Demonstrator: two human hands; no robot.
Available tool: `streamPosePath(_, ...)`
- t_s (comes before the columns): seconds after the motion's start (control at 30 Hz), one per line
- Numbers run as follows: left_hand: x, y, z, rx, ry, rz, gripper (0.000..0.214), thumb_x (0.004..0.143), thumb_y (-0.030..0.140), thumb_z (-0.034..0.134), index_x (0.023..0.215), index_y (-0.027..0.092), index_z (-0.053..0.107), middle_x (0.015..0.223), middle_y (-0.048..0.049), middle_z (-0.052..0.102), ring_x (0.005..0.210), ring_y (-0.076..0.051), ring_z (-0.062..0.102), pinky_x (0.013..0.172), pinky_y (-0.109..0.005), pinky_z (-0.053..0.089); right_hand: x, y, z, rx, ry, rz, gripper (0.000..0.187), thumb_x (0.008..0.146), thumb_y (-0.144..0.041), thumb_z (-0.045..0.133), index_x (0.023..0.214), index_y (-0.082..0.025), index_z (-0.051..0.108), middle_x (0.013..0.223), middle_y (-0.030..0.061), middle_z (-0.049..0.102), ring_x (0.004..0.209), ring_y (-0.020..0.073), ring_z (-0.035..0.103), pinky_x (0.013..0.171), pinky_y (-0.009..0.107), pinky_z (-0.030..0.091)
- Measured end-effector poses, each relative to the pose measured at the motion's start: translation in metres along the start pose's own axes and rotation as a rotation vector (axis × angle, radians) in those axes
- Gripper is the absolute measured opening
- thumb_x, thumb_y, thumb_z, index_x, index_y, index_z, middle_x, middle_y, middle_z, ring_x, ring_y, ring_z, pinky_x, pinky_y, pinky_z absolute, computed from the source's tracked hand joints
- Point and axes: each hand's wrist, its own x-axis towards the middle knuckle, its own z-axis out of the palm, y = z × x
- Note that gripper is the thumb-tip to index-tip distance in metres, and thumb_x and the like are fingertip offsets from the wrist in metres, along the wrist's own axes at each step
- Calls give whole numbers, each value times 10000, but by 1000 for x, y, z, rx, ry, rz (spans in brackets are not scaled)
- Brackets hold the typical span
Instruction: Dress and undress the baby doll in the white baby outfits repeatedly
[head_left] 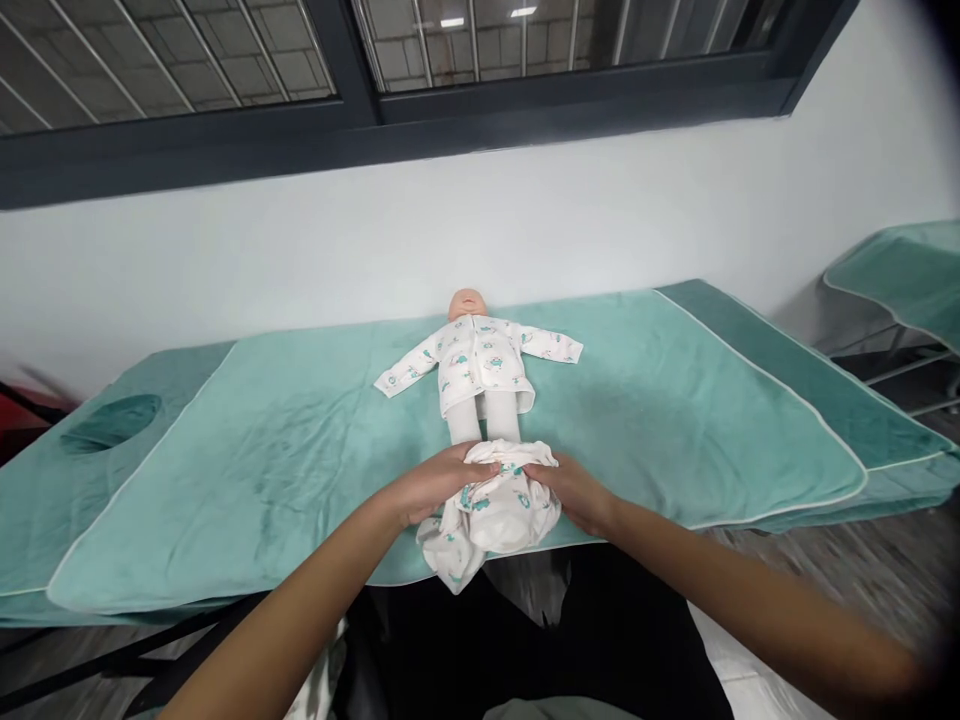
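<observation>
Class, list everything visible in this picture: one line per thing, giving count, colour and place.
Plastic baby doll in white printed top: one, pale, face up mid-towel.
Teal plush towel: one, white-edged, spread over the bed.
Teal padded massage bed: one, darker teal, along the white wall.
Second teal-covered bed: one, far right.
Dark-framed window: one, dark grey, above the wall.
Bunched white printed garment: one, at the doll's feet.
Left hand: one, gripping the garment's left side.
Right hand: one, gripping its right side.
</observation>
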Motion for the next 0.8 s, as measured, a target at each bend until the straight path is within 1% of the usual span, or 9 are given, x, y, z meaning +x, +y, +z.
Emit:
streamPosePath(0.07,11,-5,1,140,79,35,440,808,461,705,1143,184,638,1160,-91,702,1044,-253,658,840,-332,513,3,7,-12,-152,95,-33,321,715,-481,769,941,-260,712,933,46,749,944,321,678,932,492,506)
streamPosePath(0.2,36,-19,5,611,277,173,235,841,412,606,948,204,633,928,-55,687,887,-250,632,754,-330,452,10,12,-30,-380,217,-97,206,731,-391,725,903,-277,722,980,61,740,1010,369,635,940,541,462)
streamPosePath(0.3,45,-21,6,810,315,223,180,821,361,601,917,211,628,875,-64,670,867,-269,622,763,-343,432,16,8,-35,-525,261,-190,169,722,-332,701,875,-268,730,1009,90,735,1037,393,615,968,552,422)
streamPosePath(0.37,43,-15,6,772,199,202,205,807,367,622,945,216,644,930,-69,684,918,-277,625,795,-347,446,18,3,-36,-531,208,-200,181,720,-336,702,880,-257,733,1026,92,736,1056,390,615,974,530,423)
streamPosePath(0.43,37,-6,6,622,53,146,270,799,378,643,1018,220,652,1013,-58,693,974,-267,623,830,-344,462,18,-2,-34,-475,132,-193,211,734,-363,697,898,-236,731,1023,87,736,1074,371,618,979,500,438)
streamPosePath(0.5,30,1,7,450,5,114,351,790,368,665,1107,219,639,1087,-47,683,1002,-246,617,849,-331,465,17,-7,-31,-349,54,-191,265,761,-396,677,948,-213,720,1002,85,732,1051,337,632,970,472,459)
streamPosePath(0.63,27,0,11,247,113,159,354,790,408,687,1070,201,628,1013,-32,658,893,-193,599,768,-287,450,18,-11,-23,-80,-38,-209,359,744,-403,696,1046,-211,671,968,68,716,929,272,659,890,405,504)
streamPosePath(0.7,32,-5,11,211,198,195,322,791,423,676,1009,194,613,951,-23,643,849,-182,587,740,-276,446,24,-11,-21,-73,12,-210,366,714,-395,711,1027,-216,649,956,59,704,893,260,653,850,386,510)
streamPosePath(0.8,43,-6,8,243,401,275,247,776,353,649,958,194,599,939,-24,643,885,-197,589,780,-284,457,38,-13,-25,-146,138,-235,322,692,-352,704,973,-219,621,955,41,670,909,247,620,856,368,491)
